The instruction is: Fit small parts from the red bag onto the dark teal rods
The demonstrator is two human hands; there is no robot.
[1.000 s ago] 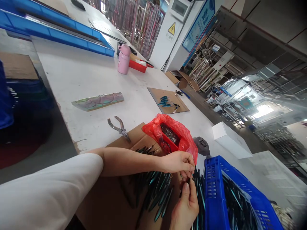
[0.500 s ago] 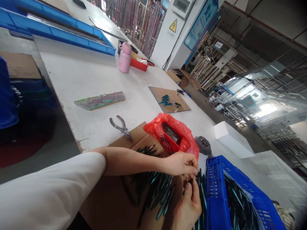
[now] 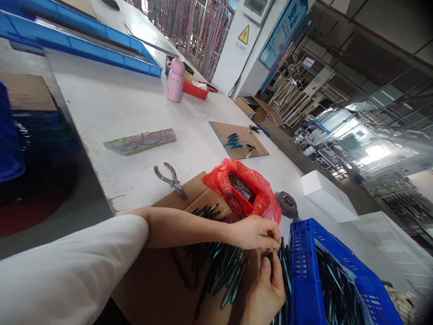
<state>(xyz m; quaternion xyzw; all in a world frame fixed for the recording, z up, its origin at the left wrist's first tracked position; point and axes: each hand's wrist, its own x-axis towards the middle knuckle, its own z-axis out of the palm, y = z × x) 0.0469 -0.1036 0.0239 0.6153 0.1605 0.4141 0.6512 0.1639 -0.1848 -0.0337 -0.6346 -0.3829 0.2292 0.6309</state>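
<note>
- Pliers (image 3: 175,184): on the table (image 3: 91,104), well left of the blue crate (image 3: 306,275).
- Teal strips (image 3: 219,276): on cardboard (image 3: 195,187), left of the crate.
- Left hand (image 3: 255,233), right hand (image 3: 265,291): just left of the crate, fingertips closed together; anything gripped is hidden.

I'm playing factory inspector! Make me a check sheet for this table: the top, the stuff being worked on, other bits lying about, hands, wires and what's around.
Surface: white table, chipped along its near edge; cardboard under the work.
Job's things: slender dark-teal pieces heaped on the cardboard; more in the blue crate; thin metal bits inside the red bag.
Clutter: pliers, handles spread; pink bottle, upright; white box.
Hands: left hand and right hand meet at the fingertips; whatever they pinch is too hidden to tell.
Cables: a dark line, probably a cable, runs down the pillar.
Surroundings: yellow warning sign; racks beyond the table.
</note>
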